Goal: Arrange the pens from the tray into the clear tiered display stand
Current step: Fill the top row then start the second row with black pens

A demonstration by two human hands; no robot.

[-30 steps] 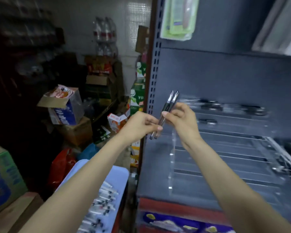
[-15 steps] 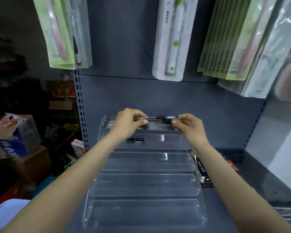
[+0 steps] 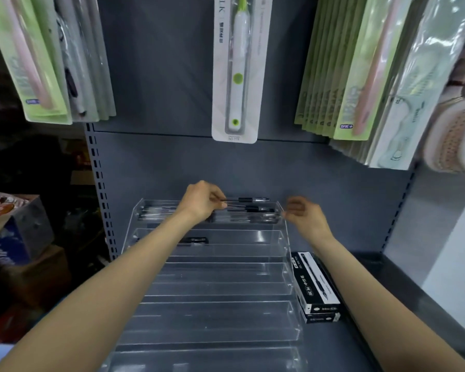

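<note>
**Two Pens Held Over the Top Step**

While the left hand (image 3: 202, 201) reaches to the back of the clear plastic stepped display stand (image 3: 207, 285), it pinches the thin ends of two pens with black grips (image 3: 249, 204) between its curled fingers and thumb. These pens lie flat, side by side, pointing to the right. They are just above the top step of the stand, and I cannot tell if they touch it yet.

Over on the other side, the right hand (image 3: 304, 216) hangs near the right end of the top step. Its fingers are loosely bent and hold nothing. It is close to the pen tips but not touching them.

More clear pens (image 3: 156, 212) already lie in the top step, on its left side. One dark pen (image 3: 196, 240) lies in the second step, partly hidden behind the left arm. Lower steps of the stand show only clear plastic.

Two long black pen boxes with white writing (image 3: 316, 285) sit stacked on the grey metal shelf (image 3: 360, 345), just beside the right wall of the stand.

Up above, a white and green toothbrush in a white card pack (image 3: 236, 68) hangs on the grey back wall. Green packs (image 3: 330, 65) hang in a row to its right, and more green packs (image 3: 38, 57) hang to its left. A cardboard box with blue sides (image 3: 16, 229) sits far to the left.
</note>
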